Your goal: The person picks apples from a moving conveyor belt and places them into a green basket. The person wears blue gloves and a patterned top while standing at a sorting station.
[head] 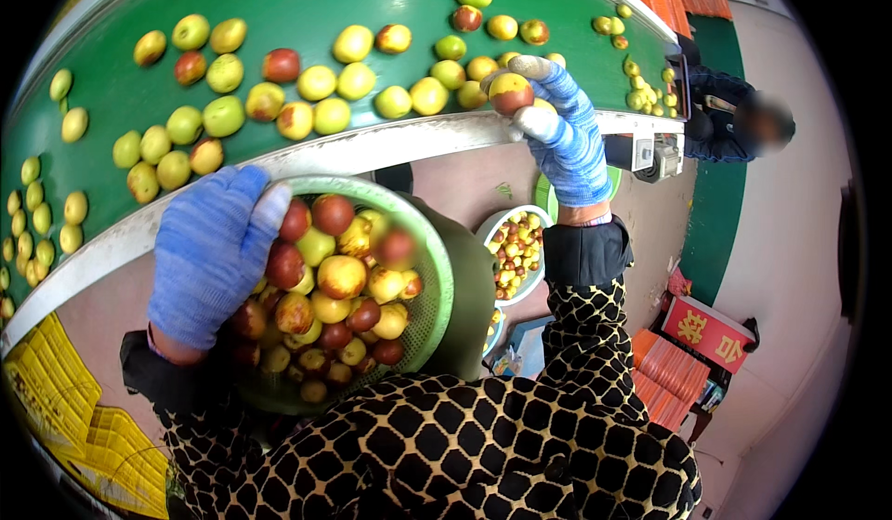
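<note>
My left hand (pixel 205 255), in a blue knitted glove, grips the near-left rim of a round green plastic basket (pixel 437 290), its thumb lying over the edge. Red-brown and yellow jujubes (pixel 341 276) fill much of that basket, which sits against the conveyor's edge in front of me. Over the white conveyor rail, my right hand (pixel 557 126) wears a matching glove with pale fingertips. Between its thumb and fingers is a half-red, half-yellow jujube (pixel 511 95); part of another yellow one shows behind it. Loose jujubes (pixel 317 83) lie scattered on the green conveyor belt (pixel 293 18).
A white rail (pixel 390 145) borders the belt. On the floor stand a tub of jujubes (pixel 488 224) and a smaller blue one (pixel 496 335). Yellow crates (pixel 52 373) are at lower left, orange crates (pixel 669 373) at right. A motor (pixel 658 164) and another person (pixel 725 116) are at the belt's end.
</note>
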